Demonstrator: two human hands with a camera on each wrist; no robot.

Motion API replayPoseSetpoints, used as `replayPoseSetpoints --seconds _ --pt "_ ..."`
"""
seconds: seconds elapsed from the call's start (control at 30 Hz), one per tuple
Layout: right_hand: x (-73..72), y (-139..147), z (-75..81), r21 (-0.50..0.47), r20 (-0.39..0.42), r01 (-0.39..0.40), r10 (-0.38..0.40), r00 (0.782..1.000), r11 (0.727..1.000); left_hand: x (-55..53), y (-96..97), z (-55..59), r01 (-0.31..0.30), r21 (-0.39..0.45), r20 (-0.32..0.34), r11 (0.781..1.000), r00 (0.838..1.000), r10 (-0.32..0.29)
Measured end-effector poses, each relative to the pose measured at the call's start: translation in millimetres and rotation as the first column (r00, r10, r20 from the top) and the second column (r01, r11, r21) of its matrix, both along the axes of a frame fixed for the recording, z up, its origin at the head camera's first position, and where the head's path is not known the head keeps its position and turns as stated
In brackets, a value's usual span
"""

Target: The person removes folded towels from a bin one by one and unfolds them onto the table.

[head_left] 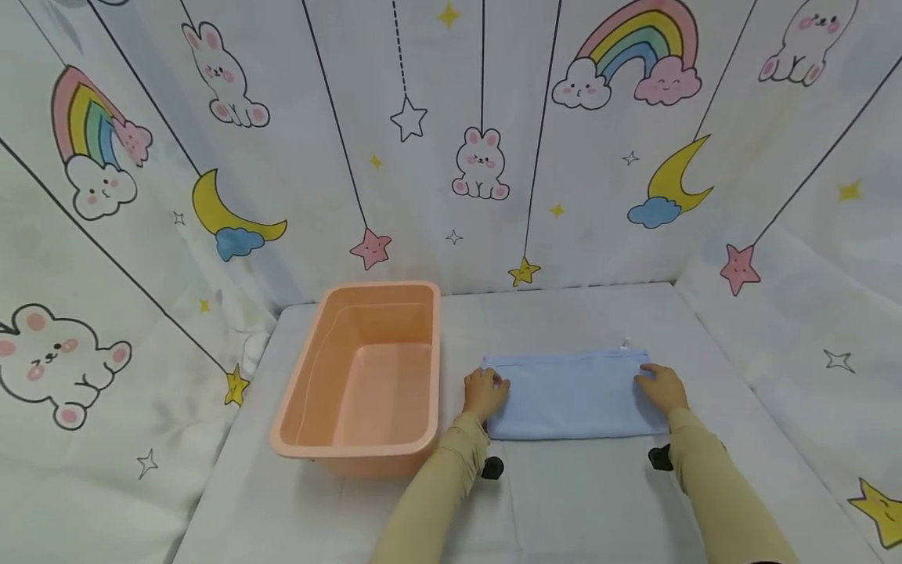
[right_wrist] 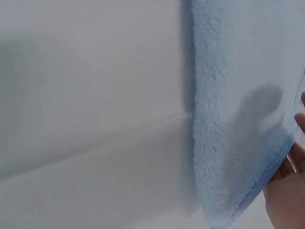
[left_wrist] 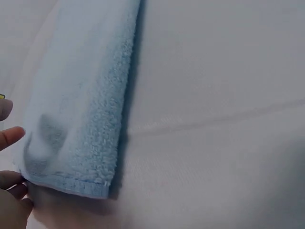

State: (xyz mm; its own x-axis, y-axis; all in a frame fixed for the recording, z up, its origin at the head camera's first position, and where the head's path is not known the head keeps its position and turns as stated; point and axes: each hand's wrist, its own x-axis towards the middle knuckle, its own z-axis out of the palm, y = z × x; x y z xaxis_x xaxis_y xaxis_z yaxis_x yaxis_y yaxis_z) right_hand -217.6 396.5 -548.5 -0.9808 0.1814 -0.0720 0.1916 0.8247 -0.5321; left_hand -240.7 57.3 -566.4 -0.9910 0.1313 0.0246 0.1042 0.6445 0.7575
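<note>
A light blue fluffy towel (head_left: 574,395), folded into a long flat strip, lies on the white table. At its left end rests my left hand (head_left: 485,394), relaxed. In the left wrist view, the left fingers (left_wrist: 9,180) touch the towel's short edge, and a finger shadow falls on the cloth (left_wrist: 88,119). At the opposite end is my right hand (head_left: 662,388). In the right wrist view, some right fingers (right_wrist: 298,155) reach under the hem, while another digit stands above the towel (right_wrist: 238,119). Neither hand visibly pinches the cloth.
A peach plastic basin (head_left: 435,352) stands left of the towel, close to my left forearm. White fabric (head_left: 437,235) with printed rabbits, stars and rainbows hangs behind the table (head_left: 564,501) and along its sides. A small pale tag (head_left: 625,343) sticks out at the towel's far edge.
</note>
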Motion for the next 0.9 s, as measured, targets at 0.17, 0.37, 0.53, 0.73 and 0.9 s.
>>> replayPoseSetpoints --seconds 0.17,0.37,0.53,0.73,0.9 --pt "-5.5 -3 4.8 -0.051 0.015 -0.018 0.019 1.0 0.999 -6.0 -0.2 8.5 -0.026 0.177 0.091 0.984 0.996 0.01" --pt "-10.2 -6 10.2 -0.061 0.023 0.003 -0.001 1.0 0.998 -12.3 2.0 11.5 -0.028 0.261 0.099 0.965 0.995 0.002" --pt "-11.6 -7 16.5 -0.08 -0.003 -0.007 0.007 1.0 0.997 -16.7 3.8 16.3 -0.02 0.246 0.019 0.969 1.0 0.016" --pt "-9.6 -4 15.6 -0.089 0.002 0.007 -0.007 1.0 0.996 -16.5 5.4 17.6 -0.041 0.188 -0.023 0.981 0.999 0.046" --pt "-6.1 1 12.5 -0.098 0.015 -0.013 0.014 1.0 0.995 -11.2 6.1 21.1 -0.016 0.195 -0.041 0.981 0.999 0.024"
